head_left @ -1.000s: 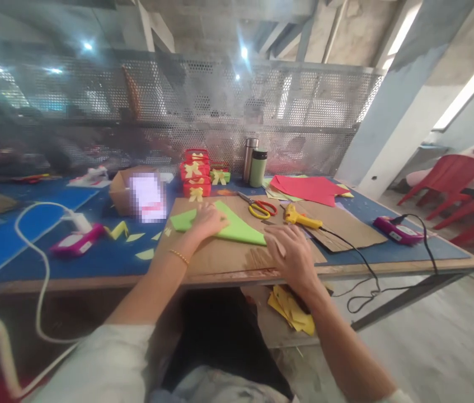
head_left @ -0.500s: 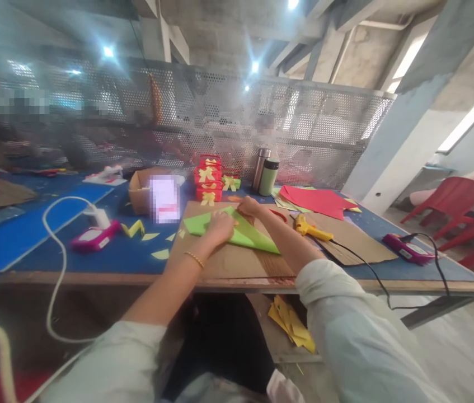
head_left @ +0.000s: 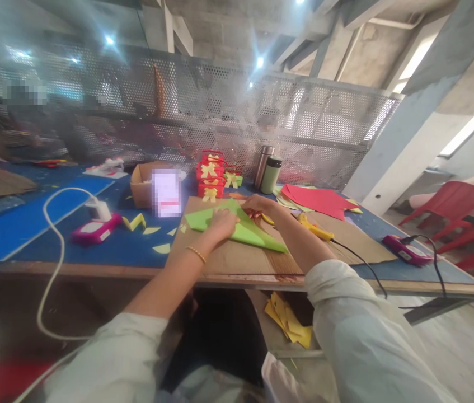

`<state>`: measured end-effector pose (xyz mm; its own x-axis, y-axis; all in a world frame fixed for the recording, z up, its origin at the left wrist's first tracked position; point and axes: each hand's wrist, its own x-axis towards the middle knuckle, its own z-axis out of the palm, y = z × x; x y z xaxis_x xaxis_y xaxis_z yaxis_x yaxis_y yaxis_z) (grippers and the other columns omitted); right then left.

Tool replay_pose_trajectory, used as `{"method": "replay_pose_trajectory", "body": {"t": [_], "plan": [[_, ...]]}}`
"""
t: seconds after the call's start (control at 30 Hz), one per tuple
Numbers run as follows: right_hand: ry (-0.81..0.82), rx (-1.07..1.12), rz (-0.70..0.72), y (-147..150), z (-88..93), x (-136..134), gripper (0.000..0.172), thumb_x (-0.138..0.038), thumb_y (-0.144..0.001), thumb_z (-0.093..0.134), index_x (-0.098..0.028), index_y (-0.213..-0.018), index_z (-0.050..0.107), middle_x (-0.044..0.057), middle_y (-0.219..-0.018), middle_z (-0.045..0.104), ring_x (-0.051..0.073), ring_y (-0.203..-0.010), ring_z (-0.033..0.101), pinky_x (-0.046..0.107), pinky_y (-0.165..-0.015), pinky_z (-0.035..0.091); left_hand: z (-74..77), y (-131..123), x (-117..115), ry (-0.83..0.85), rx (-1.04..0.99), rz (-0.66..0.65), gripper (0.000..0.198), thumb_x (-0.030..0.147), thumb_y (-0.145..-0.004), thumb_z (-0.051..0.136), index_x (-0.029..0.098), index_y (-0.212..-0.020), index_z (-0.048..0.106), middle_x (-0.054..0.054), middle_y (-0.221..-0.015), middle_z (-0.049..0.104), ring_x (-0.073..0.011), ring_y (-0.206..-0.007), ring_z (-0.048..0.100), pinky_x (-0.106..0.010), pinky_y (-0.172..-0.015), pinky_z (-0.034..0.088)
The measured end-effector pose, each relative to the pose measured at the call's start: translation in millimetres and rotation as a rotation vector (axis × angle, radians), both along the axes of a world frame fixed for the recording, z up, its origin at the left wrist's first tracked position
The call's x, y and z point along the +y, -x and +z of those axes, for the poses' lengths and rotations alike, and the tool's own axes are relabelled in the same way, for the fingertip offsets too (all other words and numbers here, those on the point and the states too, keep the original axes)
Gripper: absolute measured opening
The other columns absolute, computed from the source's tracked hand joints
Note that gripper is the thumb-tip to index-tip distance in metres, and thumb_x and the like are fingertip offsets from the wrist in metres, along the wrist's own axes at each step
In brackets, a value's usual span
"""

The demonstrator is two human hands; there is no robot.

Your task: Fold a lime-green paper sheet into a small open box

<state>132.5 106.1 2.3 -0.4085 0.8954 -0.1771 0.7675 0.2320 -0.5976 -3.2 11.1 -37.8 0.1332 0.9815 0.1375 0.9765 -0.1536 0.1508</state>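
Laid over the green sheet (head_left: 257, 235), the left hand (head_left: 223, 225), with fingers bent and seemingly pressing down; whether also pinching a layer, cannot tell. Just right of it and slightly farther off, the right hand (head_left: 258, 206), with fingers curled inward by the far edge of the sheet; fingertips hidden, so cannot tell whether apart or clamped on anything. Beneath the left hand and out past both its sides, the green sheet, apparently folded, on top of brown cardboard (head_left: 220, 260). Probably light, thin and bendy, more apt to crease or slide than to break. Best held flat near the middle, under the left hand, and taken by the far edge beside the right fingers. Long axis: crosswise, from left of the left hand to a narrow tip beside the right forearm (head_left: 304, 240), pointing right and a little toward the body. Another corner, just beyond the left hand, pointing away. Farther out, right of the right hand, a yellow glue gun (head_left: 315, 228); beyond the left hand, stacked red boxes (head_left: 210, 178).
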Motion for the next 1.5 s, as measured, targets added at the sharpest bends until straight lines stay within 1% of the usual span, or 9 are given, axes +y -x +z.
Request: {"method": "replay_pose_trajectory", "body": {"t": [0.4, 0.77, 0.97, 1.07, 1.13, 1.2, 1.3, 1.4, 1.5], "plan": [[0.039, 0.03, 0.026, -9, -5.2, -2, 0.03, -0.015, -0.079, 0.064, -0.017, -0.051, 0.054, 0.0, -0.046, 0.057, 0.011, -0.043, 0.053, 0.021, -0.043, 0.041, -2.0, 1, 4, -0.004, -0.031, 0.023, 0.034, 0.022, -0.091, 0.059, 0.026, -0.12, 0.077, -0.016, -0.123, 0.073, -0.0308, -0.123, 0.06, -0.041, -0.107, 0.035], [-0.221, 0.153, 0.046, -11, -25.9, -2, 0.019, -0.016, -0.067, 0.064, -0.018, -0.051, 0.055, -0.003, -0.044, 0.048, 0.011, -0.049, 0.046, 0.023, -0.05, 0.036, 1.9, -2, -4, -0.043, -0.024, 0.023, 0.046, 0.009, -0.09, 0.047, 0.024, -0.122, 0.077, -0.021, -0.121, 0.071, -0.0347, -0.118, 0.062, -0.047, -0.102, 0.037], [-0.525, 0.355, -0.005, -34, -11.6, -4, 0.016, -0.03, -0.074, 0.058, -0.018, -0.063, 0.06, -0.002, -0.061, 0.054, 0.014, -0.065, 0.048, 0.026, -0.06, 0.035, 14.8, 0, -14, -0.406, -0.185, 0.107, 0.043, 0.015, -0.095, 0.045, 0.025, -0.123, 0.075, -0.017, -0.116, 0.066, -0.0318, -0.114, 0.059, -0.049, -0.101, 0.039], [-0.676, 0.602, -0.084, -53, -9.9, -6, 0.023, -0.041, -0.076, 0.058, -0.019, -0.068, 0.061, -0.002, -0.061, 0.052, 0.014, -0.063, 0.046, 0.027, -0.059, 0.035, 25.6, 15, -13, -0.685, -0.45, 0.243, 0.041, 0.021, -0.093, 0.055, 0.024, -0.131, 0.07, -0.018, -0.129, 0.059, -0.0348, -0.127, 0.05, -0.053, -0.108, 0.035], [-0.705, 0.78, -0.163, -63, -13.4, -8, 0.028, -0.047, -0.075, 0.058, -0.02, -0.068, 0.059, -0.003, -0.059, 0.048, 0.013, -0.061, 0.042, 0.027, -0.058, 0.035, 30.3, 29, -9, -0.8, -0.75, 0.295, 0.054, 0.03, -0.089, 0.066, 0.022, -0.142, 0.059, -0.019, -0.138, 0.055, -0.0349, -0.134, 0.046, -0.051, -0.113, 0.034], [-0.675, 0.894, -0.23, -69, -17.8, -9, 0.031, -0.051, -0.073, 0.059, -0.02, -0.067, 0.058, -0.004, -0.059, 0.046, 0.013, -0.059, 0.04, 0.026, -0.056, 0.034, 32.1, 40, -3, -0.725, -1.157, 0.243, 0.07, 0.043, -0.084, 0.075, 0.023, -0.146, 0.051, -0.016, -0.134, 0.058, -0.0313, -0.129, 0.052, -0.046, -0.109, 0.042], [-0.611, 0.977, -0.262, -72, -21.4, -11, 0.035, -0.055, -0.071, 0.061, -0.02, -0.068, 0.058, -0.004, -0.06, 0.047, 0.012, -0.058, 0.039, 0.026, -0.055, 0.033, 30.2, 45, 1, -0.269, -1.676, -0.056, 0.077, 0.063, -0.073, 0.08, 0.024, -0.134, 0.055, -0.01, -0.113, 0.068, -0.0254, -0.107, 0.067, -0.04, -0.091, 0.054], [-0.582, 0.992, -0.262, -67, -20.8, -15, 0.038, -0.058, -0.071, 0.061, -0.02, -0.071, 0.059, -0.003, -0.061, 0.049, 0.013, -0.06, 0.041, 0.026, -0.056, 0.034, 26.3, 34, -4, 0.039, -1.856, -0.262, 0.071, 0.054, -0.058, 0.093, 0.025, -0.115, 0.063, -0.004, -0.1, 0.072, -0.0213, -0.091, 0.071, -0.037, -0.084, 0.057], [-0.581, 0.95, -0.216, -57, -19.0, -26, 0.037, -0.058, -0.073, 0.059, -0.021, -0.072, 0.058, -0.002, -0.064, 0.051, 0.014, -0.062, 0.044, 0.027, -0.058, 0.037, 23.8, 21, -11, 0.131, -1.91, -0.285, 0.055, 0.038, -0.058, 0.095, 0.023, -0.104, 0.069, -0.004, -0.099, 0.075, -0.0208, -0.091, 0.072, -0.038, -0.086, 0.058]]}}
